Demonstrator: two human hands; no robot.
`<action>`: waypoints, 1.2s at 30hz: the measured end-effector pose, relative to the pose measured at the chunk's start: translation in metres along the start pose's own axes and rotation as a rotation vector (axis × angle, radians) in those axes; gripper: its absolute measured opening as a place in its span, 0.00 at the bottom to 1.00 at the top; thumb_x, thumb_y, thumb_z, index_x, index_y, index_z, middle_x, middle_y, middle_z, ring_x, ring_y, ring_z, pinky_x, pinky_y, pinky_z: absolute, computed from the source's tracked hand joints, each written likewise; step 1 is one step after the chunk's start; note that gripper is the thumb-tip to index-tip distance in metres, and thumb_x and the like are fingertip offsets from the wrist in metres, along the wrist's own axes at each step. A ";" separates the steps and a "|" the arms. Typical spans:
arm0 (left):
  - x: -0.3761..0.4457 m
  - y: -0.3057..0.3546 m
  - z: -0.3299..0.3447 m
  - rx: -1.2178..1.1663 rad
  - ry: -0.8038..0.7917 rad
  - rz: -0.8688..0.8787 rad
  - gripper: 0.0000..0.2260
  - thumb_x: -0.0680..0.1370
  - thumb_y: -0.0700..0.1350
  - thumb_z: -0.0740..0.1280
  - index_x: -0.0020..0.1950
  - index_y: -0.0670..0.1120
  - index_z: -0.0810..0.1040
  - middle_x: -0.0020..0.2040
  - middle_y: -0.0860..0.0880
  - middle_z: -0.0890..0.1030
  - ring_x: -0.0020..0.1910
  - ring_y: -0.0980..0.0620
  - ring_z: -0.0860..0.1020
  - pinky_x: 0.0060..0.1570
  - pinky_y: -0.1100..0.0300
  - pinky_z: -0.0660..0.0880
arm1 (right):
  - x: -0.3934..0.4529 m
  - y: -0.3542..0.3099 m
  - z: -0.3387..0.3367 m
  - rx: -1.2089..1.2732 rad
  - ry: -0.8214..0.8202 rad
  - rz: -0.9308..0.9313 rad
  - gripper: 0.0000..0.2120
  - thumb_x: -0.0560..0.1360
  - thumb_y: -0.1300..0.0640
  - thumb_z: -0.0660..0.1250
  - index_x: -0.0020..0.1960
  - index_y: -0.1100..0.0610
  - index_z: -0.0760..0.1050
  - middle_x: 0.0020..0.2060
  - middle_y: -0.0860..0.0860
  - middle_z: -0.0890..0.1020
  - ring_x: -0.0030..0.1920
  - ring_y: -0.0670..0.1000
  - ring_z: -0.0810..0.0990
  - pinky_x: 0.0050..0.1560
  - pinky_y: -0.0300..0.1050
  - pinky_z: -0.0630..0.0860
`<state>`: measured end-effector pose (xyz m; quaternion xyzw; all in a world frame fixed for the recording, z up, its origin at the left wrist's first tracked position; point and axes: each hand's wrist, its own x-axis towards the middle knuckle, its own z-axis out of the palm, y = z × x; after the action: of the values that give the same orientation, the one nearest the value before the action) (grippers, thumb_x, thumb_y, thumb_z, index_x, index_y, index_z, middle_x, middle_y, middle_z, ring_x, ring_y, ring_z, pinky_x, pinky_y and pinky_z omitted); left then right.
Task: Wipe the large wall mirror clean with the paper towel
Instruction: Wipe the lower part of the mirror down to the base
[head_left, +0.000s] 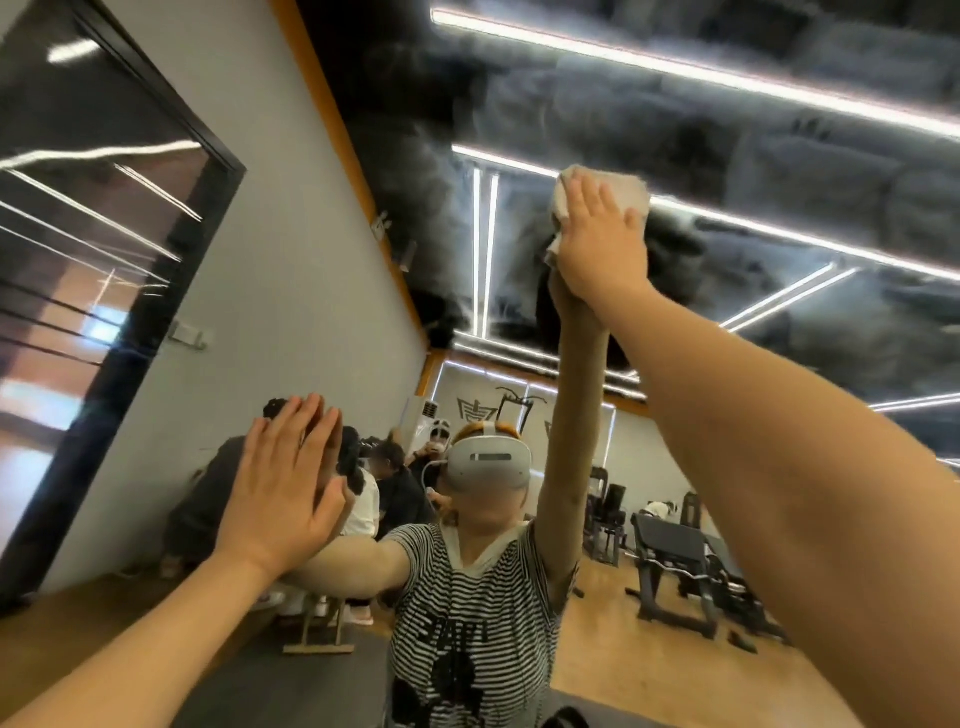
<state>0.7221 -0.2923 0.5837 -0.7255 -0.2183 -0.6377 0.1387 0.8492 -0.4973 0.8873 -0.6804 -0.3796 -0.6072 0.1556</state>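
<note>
The large wall mirror fills the whole view in front of me and reflects a gym. My right hand is raised high and presses a crumpled beige paper towel flat against the glass with straight fingers. Hazy streaks cover the glass around and left of the towel. My left hand lies flat on the mirror lower down at the left, fingers straight, holding nothing. Both forearms reach up from the bottom corners of the view.
The mirror shows my own reflection in a striped shirt and headset. Also reflected are several people behind me, weight benches on a wooden floor, a grey wall with a black-framed window, and ceiling light strips.
</note>
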 end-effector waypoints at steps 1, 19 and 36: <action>0.000 0.000 0.000 -0.001 0.000 -0.002 0.29 0.75 0.51 0.54 0.73 0.39 0.62 0.72 0.36 0.66 0.72 0.41 0.59 0.73 0.53 0.42 | -0.002 0.014 -0.001 0.010 0.019 0.003 0.31 0.81 0.55 0.56 0.80 0.55 0.46 0.79 0.52 0.51 0.78 0.54 0.50 0.74 0.61 0.50; 0.000 -0.002 -0.003 -0.008 -0.047 -0.004 0.29 0.75 0.52 0.54 0.73 0.39 0.62 0.73 0.36 0.65 0.73 0.41 0.59 0.73 0.53 0.42 | -0.045 -0.038 0.016 -0.055 0.011 -0.043 0.31 0.81 0.55 0.54 0.80 0.55 0.44 0.79 0.53 0.50 0.78 0.56 0.48 0.74 0.63 0.47; -0.001 0.004 -0.009 -0.085 -0.093 -0.060 0.31 0.75 0.54 0.51 0.75 0.38 0.63 0.75 0.36 0.62 0.75 0.39 0.57 0.73 0.39 0.52 | -0.182 -0.037 0.033 0.001 0.004 -0.244 0.26 0.77 0.56 0.60 0.74 0.61 0.66 0.72 0.58 0.69 0.72 0.58 0.67 0.71 0.61 0.61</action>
<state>0.7164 -0.3005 0.5843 -0.7527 -0.2189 -0.6160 0.0780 0.8506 -0.5102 0.6987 -0.6277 -0.4596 -0.6229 0.0818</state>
